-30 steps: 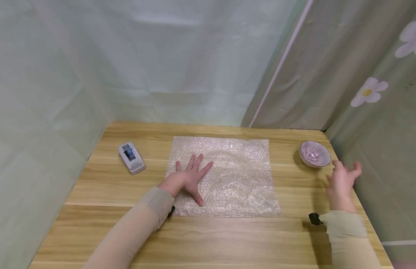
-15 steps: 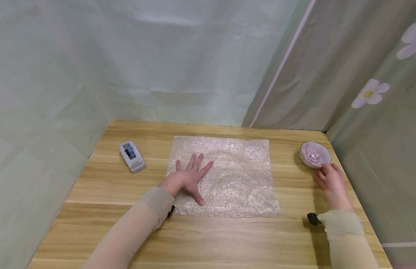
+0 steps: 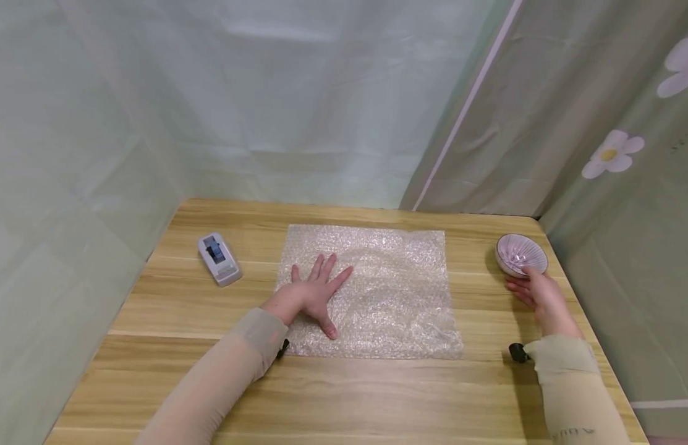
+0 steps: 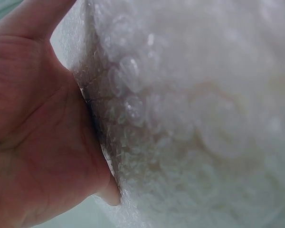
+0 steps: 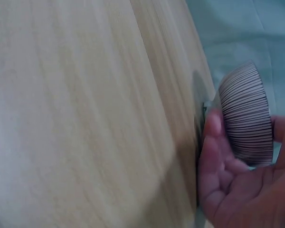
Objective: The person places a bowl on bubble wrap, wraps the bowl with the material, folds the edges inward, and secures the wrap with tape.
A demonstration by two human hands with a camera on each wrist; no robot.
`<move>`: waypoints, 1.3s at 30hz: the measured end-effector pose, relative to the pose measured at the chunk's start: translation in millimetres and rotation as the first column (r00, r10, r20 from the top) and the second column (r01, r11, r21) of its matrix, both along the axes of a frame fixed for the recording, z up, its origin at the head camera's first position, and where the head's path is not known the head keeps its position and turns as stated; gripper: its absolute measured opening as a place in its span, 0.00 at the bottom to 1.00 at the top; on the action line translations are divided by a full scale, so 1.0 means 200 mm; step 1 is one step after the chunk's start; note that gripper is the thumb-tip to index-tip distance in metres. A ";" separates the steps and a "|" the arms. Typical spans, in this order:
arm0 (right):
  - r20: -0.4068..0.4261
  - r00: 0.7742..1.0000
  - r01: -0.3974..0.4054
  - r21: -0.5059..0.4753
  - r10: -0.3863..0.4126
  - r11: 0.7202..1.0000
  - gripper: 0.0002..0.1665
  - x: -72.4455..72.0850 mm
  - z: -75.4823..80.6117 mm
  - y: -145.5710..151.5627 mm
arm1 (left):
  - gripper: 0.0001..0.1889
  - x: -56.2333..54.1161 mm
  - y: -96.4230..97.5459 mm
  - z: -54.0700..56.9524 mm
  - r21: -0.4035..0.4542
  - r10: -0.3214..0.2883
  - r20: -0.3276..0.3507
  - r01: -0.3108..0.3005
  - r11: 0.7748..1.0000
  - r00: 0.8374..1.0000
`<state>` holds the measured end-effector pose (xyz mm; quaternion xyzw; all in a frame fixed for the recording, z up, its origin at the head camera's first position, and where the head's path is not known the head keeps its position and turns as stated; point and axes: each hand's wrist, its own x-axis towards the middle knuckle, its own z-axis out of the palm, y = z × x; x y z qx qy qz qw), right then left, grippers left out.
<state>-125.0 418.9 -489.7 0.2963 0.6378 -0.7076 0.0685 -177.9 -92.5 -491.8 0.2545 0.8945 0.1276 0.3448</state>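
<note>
A clear sheet of bubble wrap (image 3: 399, 303) lies spread out on the wooden table. With fingers spread, my left hand (image 3: 314, 298) rests on its left part; the left wrist view shows the palm close beside the bubbles (image 4: 137, 109). At the right edge of the table is a small bowl (image 3: 516, 248), pinkish inside with a dark rim. My right hand (image 3: 546, 298) grips its near side, thumb over the rim and fingers low against the outside. In the right wrist view, dark stripes cover the outer wall of the bowl (image 5: 247, 114).
A grey-white tape dispenser (image 3: 219, 259) with a blue part in its opening lies on the left of the table (image 3: 344, 402). Pale curtains (image 3: 299, 111) hang behind and on both sides, close to the table's edges.
My right hand has moved leftward to the bowl from the right of it, and its thumb has come over the rim. The left hand has stayed on the bubble wrap.
</note>
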 end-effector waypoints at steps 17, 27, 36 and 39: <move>-0.014 1.000 0.006 -0.035 -0.006 0.999 0.15 0.03 -0.02 -0.04 | 0.85 0.01 -0.01 -0.01 0.008 -0.005 -0.009 0.005 1.000 1.000; -0.017 1.000 0.009 -0.033 -0.009 0.999 0.14 0.04 -0.03 -0.05 | 0.90 0.02 0.00 -0.01 -0.023 -0.006 -0.046 0.005 1.000 0.999; 0.005 1.000 -0.001 -0.085 0.001 0.996 0.15 0.05 -0.02 -0.06 | 0.91 0.01 -0.01 -0.08 -0.004 -0.002 -0.059 0.002 1.000 0.998; -0.002 1.000 -0.002 -0.094 0.001 0.996 0.15 0.05 -0.01 -0.06 | 0.91 0.00 -0.01 -0.08 -0.003 -0.006 -0.066 0.006 1.000 0.998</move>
